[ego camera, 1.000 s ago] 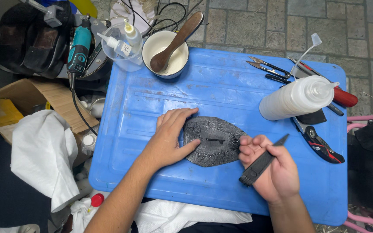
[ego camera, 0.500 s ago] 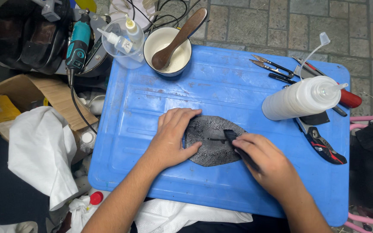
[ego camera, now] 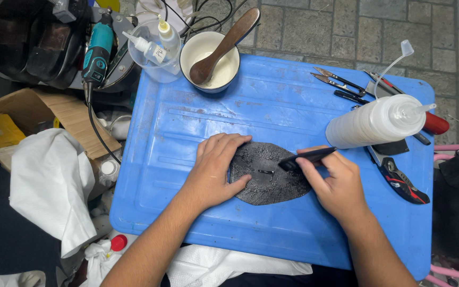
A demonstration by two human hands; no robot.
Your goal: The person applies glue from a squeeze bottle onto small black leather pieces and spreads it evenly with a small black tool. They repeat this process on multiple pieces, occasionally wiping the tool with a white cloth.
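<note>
Pressing your left hand (ego camera: pixel 216 170) flat on the dark sole-shaped piece (ego camera: pixel 272 178), fingers spread and gripping nothing, you pinned it to the blue lid (ego camera: pixel 272 106) near its front middle. Your right hand (ego camera: pixel 338 186) was closed around a slim black tool (ego camera: pixel 306 158), its tip resting on the piece's upper right part. A second ago that tool stood off the piece, raised just beside its right edge; half a second ago it lay across the middle; at this moment it had slid back toward the right edge, so you were stroking across the surface while the piece itself stayed put under your palm. That suggests the working of the surface was under way, not finished. Well apart at the lid's back left stood the white bowl (ego camera: pixel 211 58) with its wooden spoon (ego camera: pixel 227 45), and the white squeeze bottle (ego camera: pixel 375 122) lay on its side just beyond your right hand, with scissors (ego camera: pixel 341 82) behind it.
</note>
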